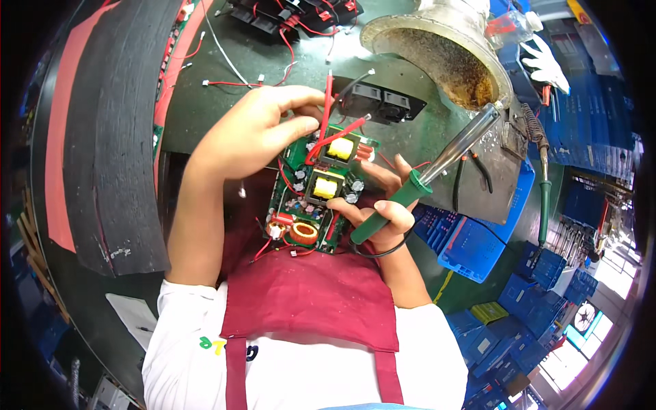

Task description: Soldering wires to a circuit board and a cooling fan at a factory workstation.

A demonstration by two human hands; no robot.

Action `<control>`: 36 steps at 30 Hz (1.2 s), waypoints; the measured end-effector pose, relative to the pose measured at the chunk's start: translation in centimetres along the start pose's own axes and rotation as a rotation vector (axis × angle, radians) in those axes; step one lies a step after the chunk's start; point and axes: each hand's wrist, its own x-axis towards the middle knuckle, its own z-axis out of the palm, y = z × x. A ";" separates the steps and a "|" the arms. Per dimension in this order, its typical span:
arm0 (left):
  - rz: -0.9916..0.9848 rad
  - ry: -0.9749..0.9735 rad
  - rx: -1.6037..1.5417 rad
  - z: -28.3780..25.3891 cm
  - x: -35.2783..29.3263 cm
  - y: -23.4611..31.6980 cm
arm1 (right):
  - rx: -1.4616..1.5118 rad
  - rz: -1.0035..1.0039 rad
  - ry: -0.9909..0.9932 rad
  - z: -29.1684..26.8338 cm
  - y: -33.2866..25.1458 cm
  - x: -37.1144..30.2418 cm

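Note:
A green circuit board [290, 184] with two yellow-wrapped transformers, capacitors and a copper coil lies over my lap, against the dark red apron. My left hand [256, 130] reaches over its far left corner, thumb and forefinger closed at a thick red wire [326, 102] that stands up from the board. A second red wire [348, 130] slants to the right. Gripped in my right hand [389, 222] is a soldering iron [389, 215] with a green handle, its metal barrel pointing up and right, away from the board. Fingers of that hand also touch the board's right edge.
Beyond the board lies a black panel [383, 102] with sockets. A stained metal funnel hood [444, 51] stands at the far right, near the iron's tip. Pliers [473, 179] and a blue crate [478, 246] are at right; a black padded strip [123, 137] runs along the left.

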 end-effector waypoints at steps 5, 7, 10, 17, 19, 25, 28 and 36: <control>-0.031 -0.071 -0.199 -0.9 0.2 -2.0 | -0.017 -0.009 -0.045 -0.5 -0.2 0.4; 0.008 -0.071 -0.259 -1.0 -0.1 -2.9 | -0.011 -0.002 -0.030 -0.4 0.0 0.2; -0.027 0.371 -0.428 -0.2 0.0 -5.0 | -0.002 0.011 -0.018 -0.3 -0.1 0.0; 0.044 0.345 -0.016 0.8 -1.0 -2.9 | 0.023 0.018 -0.026 -0.5 -0.1 0.4; -0.026 0.334 0.030 1.1 -0.4 -2.3 | 0.002 -0.001 -0.048 -1.5 -0.5 0.8; 0.020 0.273 -0.080 2.2 1.7 -1.7 | 0.072 -0.033 0.016 -4.3 -1.5 -0.3; -0.015 0.262 -0.145 1.7 1.9 -1.7 | 0.092 -0.046 0.063 -5.3 -2.1 -0.3; 0.053 0.376 -0.271 2.0 0.0 -2.9 | 0.080 -0.065 0.084 -6.8 -3.0 -0.3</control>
